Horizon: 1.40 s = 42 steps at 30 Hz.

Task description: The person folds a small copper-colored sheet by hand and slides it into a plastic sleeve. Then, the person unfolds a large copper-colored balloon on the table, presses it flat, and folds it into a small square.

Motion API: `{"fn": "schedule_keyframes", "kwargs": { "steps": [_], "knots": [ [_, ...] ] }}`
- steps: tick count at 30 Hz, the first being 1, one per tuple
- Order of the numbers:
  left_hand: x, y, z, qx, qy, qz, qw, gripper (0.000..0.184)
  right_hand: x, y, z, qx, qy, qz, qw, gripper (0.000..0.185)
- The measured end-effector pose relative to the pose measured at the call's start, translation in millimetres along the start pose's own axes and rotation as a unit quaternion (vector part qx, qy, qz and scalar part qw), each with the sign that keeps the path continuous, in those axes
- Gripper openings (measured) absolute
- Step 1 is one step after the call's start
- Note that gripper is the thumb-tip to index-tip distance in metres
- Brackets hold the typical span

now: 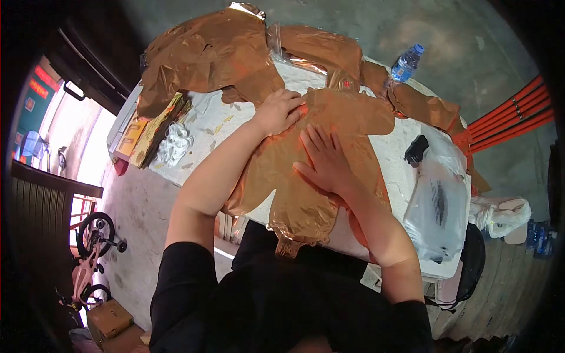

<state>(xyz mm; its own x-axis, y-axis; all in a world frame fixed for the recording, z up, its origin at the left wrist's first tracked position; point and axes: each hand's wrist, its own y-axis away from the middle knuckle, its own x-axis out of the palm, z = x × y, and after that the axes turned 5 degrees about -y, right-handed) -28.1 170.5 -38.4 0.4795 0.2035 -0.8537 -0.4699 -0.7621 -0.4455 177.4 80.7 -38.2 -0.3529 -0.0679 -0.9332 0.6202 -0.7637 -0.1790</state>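
the left hand [279, 113], arm stretched forward, rests bent fingers on the copper foil [288, 170], whether pinching i cannot tell; the right hand [323, 159] lies spread and loose on it; beyond a pink bicycle [88, 267] at left, the white bench [395, 165] carries the foil, orange poles [512, 115] at right

Foil sheet [278, 170]: metallic-looking, glossy, creased. Bottle [406, 63]: clear, glossy plastic. Bag [434, 197]: translucent plastic film. Carton [110, 319]: matt cardboard.

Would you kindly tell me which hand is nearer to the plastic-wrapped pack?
Right. The right hand lies on the brown foil, left of the pack; the left hand is farther left and forward.
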Motion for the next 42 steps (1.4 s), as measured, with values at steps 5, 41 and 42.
{"fn": "schedule_keyframes", "kwargs": {
  "steps": [5,41,42],
  "knots": [
    [-1.2,0.2,-1.3,-0.002,-0.004,0.001,1.000,0.033,2.3,0.2,-0.8,-0.003,0.005,-0.004,1.000,0.074],
    [50.9,-51.7,-36.6,0.040,0.103,0.024,0.994,0.036,-3.7,25.9,21.9,-0.014,-0.025,-0.044,0.999,0.069],
    [45.6,-49.5,-40.8,0.044,0.081,0.021,0.995,0.039,-3.0,38.3,28.8,-0.017,-0.024,-0.032,0.999,0.067]
  ]
}}
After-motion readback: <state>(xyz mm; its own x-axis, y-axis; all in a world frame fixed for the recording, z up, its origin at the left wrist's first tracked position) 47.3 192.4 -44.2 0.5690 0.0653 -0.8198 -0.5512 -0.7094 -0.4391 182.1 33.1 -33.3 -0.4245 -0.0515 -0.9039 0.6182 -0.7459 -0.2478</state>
